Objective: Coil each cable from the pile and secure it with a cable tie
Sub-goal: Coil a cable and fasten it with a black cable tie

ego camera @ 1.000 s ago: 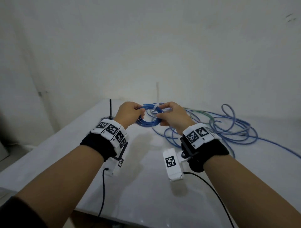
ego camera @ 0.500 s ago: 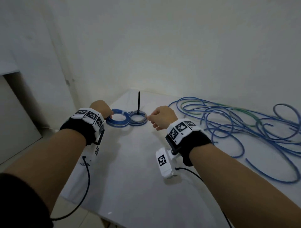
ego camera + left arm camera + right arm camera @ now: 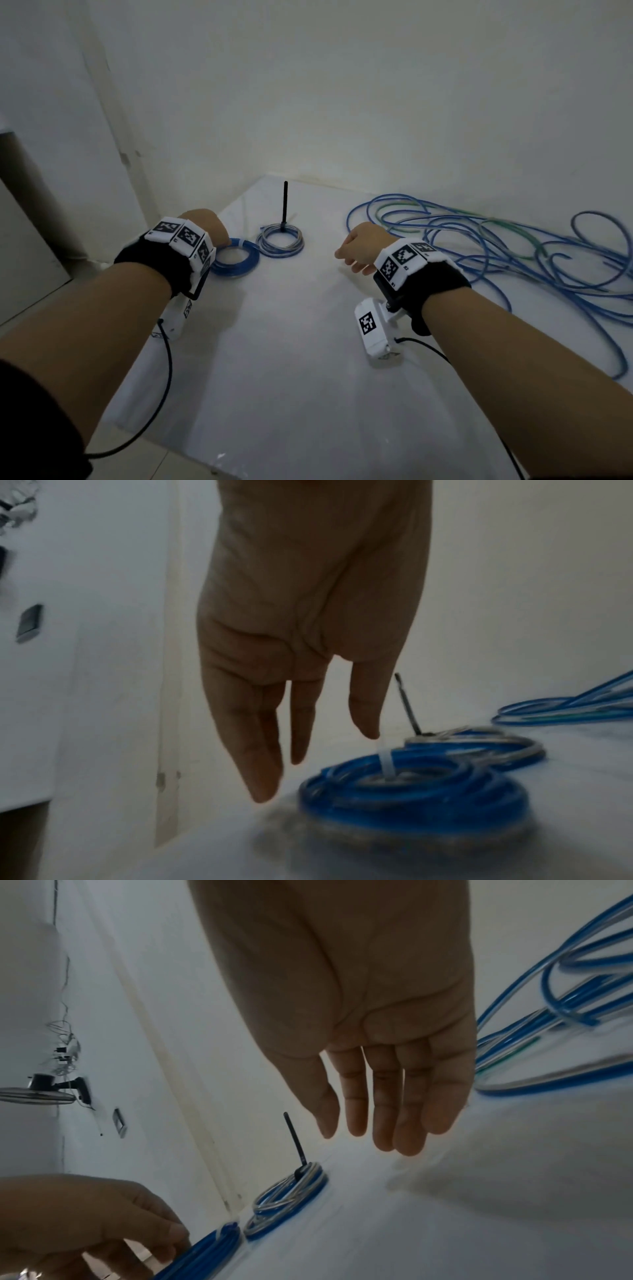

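Note:
A blue coiled cable [image 3: 234, 262] bound with a white tie [image 3: 242, 243] lies at the table's far left. My left hand [image 3: 205, 229] hovers over its left edge; in the left wrist view its fingers [image 3: 260, 750] hang straight, just clear of the coil [image 3: 411, 791], holding nothing. Beside it lies a grey-blue coil [image 3: 281, 240] with a black tie [image 3: 285, 205] sticking upright. My right hand [image 3: 359, 246] floats to the right of both coils, fingers [image 3: 387, 1118] relaxed and empty. The loose pile of blue and green cables [image 3: 479, 246] sprawls to its right.
The white table [image 3: 291, 359] meets the wall at the back and ends at a left edge just past the coils. Black wrist-camera leads [image 3: 164, 377] hang off the near edge. A wall-mounted fan [image 3: 37, 1093] shows in the right wrist view.
Both hands held the blue coil a second ago; it now lies on the table beside the grey-blue coil. My left hand has let go and my right hand has drawn back to the right.

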`<move>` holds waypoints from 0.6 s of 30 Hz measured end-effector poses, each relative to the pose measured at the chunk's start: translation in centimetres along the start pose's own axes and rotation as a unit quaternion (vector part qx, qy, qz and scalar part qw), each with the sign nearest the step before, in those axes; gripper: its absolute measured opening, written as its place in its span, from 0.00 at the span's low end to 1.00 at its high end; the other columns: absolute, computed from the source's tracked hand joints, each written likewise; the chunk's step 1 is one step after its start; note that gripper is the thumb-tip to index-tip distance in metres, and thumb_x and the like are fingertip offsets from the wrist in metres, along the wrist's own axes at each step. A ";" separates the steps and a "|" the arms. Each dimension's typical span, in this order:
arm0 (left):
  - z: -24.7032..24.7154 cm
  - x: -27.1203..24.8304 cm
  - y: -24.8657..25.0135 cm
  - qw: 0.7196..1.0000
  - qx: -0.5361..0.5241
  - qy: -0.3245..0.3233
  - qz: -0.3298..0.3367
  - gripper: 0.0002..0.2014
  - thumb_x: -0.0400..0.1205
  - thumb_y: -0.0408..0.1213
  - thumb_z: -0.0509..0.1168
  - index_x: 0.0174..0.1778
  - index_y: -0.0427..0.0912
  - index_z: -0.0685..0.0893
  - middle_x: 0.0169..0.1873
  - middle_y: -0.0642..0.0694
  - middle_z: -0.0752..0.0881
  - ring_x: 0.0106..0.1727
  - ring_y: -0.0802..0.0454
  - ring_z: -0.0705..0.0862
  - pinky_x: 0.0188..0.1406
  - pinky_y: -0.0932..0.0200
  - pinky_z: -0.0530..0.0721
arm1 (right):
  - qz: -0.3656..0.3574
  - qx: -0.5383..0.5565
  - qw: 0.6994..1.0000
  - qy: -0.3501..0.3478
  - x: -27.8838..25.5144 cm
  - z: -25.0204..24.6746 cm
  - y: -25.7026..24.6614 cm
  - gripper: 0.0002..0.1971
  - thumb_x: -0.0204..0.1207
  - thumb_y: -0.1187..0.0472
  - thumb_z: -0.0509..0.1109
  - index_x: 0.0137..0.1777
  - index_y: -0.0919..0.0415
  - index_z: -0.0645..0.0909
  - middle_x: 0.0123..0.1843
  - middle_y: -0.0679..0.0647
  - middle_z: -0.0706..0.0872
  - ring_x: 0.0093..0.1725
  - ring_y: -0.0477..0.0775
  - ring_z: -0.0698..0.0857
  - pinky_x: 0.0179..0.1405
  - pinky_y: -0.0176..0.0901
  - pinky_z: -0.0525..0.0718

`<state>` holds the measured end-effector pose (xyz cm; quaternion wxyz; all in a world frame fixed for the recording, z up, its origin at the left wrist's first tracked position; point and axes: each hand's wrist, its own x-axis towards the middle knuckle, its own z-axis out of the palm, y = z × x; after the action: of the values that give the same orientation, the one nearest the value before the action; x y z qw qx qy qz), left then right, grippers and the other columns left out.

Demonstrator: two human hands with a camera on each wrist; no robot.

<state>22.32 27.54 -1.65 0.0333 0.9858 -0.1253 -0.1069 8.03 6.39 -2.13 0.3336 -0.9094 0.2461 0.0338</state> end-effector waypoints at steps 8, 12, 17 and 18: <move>-1.4 -5.1 10.1 0.974 -0.118 0.064 0.180 0.17 0.78 0.41 0.66 0.29 0.31 0.80 0.27 0.35 0.78 0.34 0.38 0.81 0.31 0.59 0.71 | 0.035 -0.060 0.996 0.064 -3.2 -5.1 5.3 0.11 0.76 0.60 0.69 0.49 0.69 0.84 0.50 0.63 0.90 0.47 0.60 0.88 0.51 0.51 0.86; 0.0 -8.6 17.7 0.952 -0.119 0.040 0.278 0.17 0.79 0.43 0.66 0.48 0.29 0.86 0.43 0.35 0.86 0.45 0.40 0.85 0.43 0.55 0.80 | 0.074 -0.131 0.985 0.085 -5.6 -8.6 10.5 0.14 0.75 0.57 0.72 0.47 0.71 0.82 0.46 0.65 0.86 0.44 0.60 0.83 0.47 0.52 0.84; 2.9 -11.6 24.8 0.930 -0.103 -0.004 0.352 0.14 0.80 0.43 0.65 0.46 0.32 0.86 0.44 0.37 0.85 0.43 0.45 0.81 0.43 0.53 0.80 | 0.142 -0.181 0.969 0.093 -9.1 -12.3 17.8 0.15 0.74 0.54 0.73 0.48 0.69 0.83 0.46 0.63 0.85 0.44 0.60 0.82 0.42 0.48 0.83; 3.3 -12.1 25.7 0.928 -0.097 -0.014 0.359 0.14 0.80 0.43 0.65 0.45 0.33 0.87 0.42 0.38 0.85 0.41 0.46 0.80 0.42 0.52 0.80 | 0.156 -0.193 0.964 0.095 -9.6 -13.0 19.1 0.17 0.74 0.53 0.74 0.51 0.69 0.83 0.49 0.62 0.85 0.47 0.60 0.84 0.45 0.48 0.83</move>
<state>3.99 5.60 -0.08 0.1630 0.8650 -0.4608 -0.1132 -10.73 -10.14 -1.16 0.1175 -0.9058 0.4044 0.0459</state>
